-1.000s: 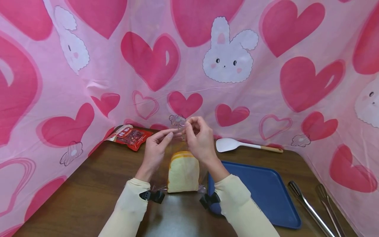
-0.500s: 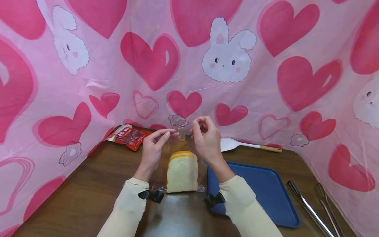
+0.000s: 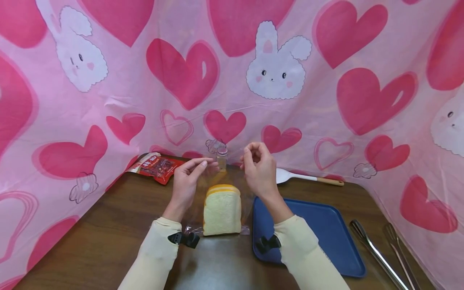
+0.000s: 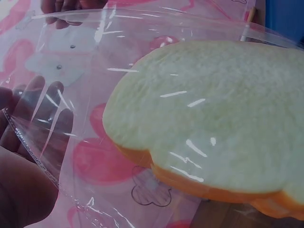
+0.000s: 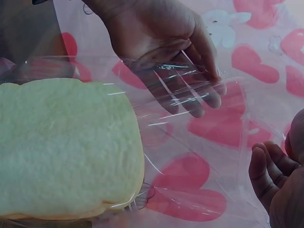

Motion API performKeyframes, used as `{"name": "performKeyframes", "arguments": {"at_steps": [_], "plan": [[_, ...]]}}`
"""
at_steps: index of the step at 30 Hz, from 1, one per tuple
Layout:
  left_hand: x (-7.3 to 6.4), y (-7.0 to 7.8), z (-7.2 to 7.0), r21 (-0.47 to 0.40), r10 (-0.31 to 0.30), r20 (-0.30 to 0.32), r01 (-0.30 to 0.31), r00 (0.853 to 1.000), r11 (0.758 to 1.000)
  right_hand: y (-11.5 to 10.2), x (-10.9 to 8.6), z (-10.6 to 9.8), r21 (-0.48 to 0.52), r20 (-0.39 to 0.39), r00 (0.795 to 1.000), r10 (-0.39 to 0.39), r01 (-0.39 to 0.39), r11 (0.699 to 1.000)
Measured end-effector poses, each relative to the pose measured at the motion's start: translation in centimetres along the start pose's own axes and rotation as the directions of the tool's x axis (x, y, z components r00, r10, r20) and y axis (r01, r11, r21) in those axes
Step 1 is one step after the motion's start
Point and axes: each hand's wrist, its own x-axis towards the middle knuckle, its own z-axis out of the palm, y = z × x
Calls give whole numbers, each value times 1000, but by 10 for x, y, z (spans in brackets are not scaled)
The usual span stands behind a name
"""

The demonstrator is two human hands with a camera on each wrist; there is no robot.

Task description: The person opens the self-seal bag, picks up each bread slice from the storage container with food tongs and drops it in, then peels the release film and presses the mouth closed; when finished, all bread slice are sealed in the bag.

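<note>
A clear plastic bag (image 4: pixel 90 123) holds sliced bread (image 3: pixel 222 211), standing upright between my hands with an orange-brown crust along its top. My left hand (image 3: pixel 186 181) pinches one side of the bag's upper edge between thumb and fingers; straight fingers show through the film in the left wrist view. With curled fingertips, my right hand (image 3: pixel 259 173) pinches the opposite side of that edge. The film between the hands is nearly invisible in the head view. Through the film in the right wrist view, the bread (image 5: pixel 66 147) sits to the left of both hands.
Behind the bread stands a small glass jar (image 3: pixel 222 160). A red snack packet (image 3: pixel 156 166) lies back left. At the right are a blue tray (image 3: pixel 315 237), a white spatula (image 3: pixel 304 177), metal tongs (image 3: pixel 373 249) and a metal whisk-like utensil (image 3: pixel 400 253). A patterned pink cloth (image 3: pixel 181 133) walls the table.
My right hand has moved right, away from the left hand, widening the gap between them. The jar behind has come into view. The left hand has hardly moved.
</note>
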Motion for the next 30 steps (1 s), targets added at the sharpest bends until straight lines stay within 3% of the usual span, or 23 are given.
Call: {"name": "performKeyframes", "arguments": {"at_steps": [10,19,30], "plan": [[5,-1,1,-43,6,-15,-7,1000,999,5,5,-8,-71,-56,998,-6,2,997],[10,-2,-1,-23,-12,-24,12,1000,1000,12,10,-21,-126,-104,994,20,-33,991],[15,-1,-3,-10,-35,-20,35,999,999,24,18,-40,-116,-169,983,74,-94,989]]}}
